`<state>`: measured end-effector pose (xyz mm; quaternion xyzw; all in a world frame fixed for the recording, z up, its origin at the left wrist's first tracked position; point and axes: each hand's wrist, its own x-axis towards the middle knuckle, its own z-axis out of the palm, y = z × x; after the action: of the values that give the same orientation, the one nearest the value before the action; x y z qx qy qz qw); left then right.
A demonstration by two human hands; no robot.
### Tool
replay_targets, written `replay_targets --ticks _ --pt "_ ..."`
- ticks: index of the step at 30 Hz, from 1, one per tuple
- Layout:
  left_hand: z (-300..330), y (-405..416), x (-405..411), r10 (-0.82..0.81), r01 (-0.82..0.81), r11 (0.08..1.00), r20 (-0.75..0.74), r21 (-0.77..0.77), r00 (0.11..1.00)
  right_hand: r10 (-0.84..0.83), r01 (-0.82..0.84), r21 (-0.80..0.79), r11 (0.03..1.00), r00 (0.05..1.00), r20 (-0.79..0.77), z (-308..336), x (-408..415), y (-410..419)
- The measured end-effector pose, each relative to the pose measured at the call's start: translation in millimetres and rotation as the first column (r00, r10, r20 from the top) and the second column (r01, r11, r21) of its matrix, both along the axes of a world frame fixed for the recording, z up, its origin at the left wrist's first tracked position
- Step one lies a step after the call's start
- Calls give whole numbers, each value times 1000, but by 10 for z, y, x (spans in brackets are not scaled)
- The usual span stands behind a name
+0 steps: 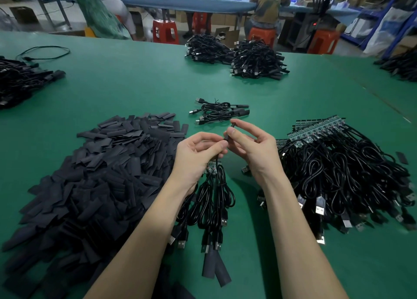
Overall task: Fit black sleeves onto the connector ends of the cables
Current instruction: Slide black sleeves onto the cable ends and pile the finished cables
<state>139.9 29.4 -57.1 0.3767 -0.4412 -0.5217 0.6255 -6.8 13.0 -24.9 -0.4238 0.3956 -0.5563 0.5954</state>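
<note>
- One head-worn wide-angle view, looking forward and down, close over the green tabletop [135,84].
- The far workshop shows along the top edge.

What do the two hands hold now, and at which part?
The right hand pinches a black sleeve between thumb and fingers. The left hand grips a cable just below its connector end, under the sleeve.

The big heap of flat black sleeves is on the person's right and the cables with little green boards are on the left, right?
Not quite. The head view shows them swapped: the heap of flat black sleeves lies on the person's left, and the cables with little green boards are piled on the right.
</note>
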Motion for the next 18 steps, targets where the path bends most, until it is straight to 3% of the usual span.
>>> replay_targets --ticks 11,15,18 --pt "-36 -19 -31 87 -87 996 85 -5 992 -62 59 41 997 996 62 -58 91 25" --pt "-14 -45 -50 96 -98 995 131 2 987 -176 174 35 984 982 62 -66 187 32" --pt "29 -54 -51 45 -53 998 341 15 939 -303 301 30 953 946 120 10 153 -21"
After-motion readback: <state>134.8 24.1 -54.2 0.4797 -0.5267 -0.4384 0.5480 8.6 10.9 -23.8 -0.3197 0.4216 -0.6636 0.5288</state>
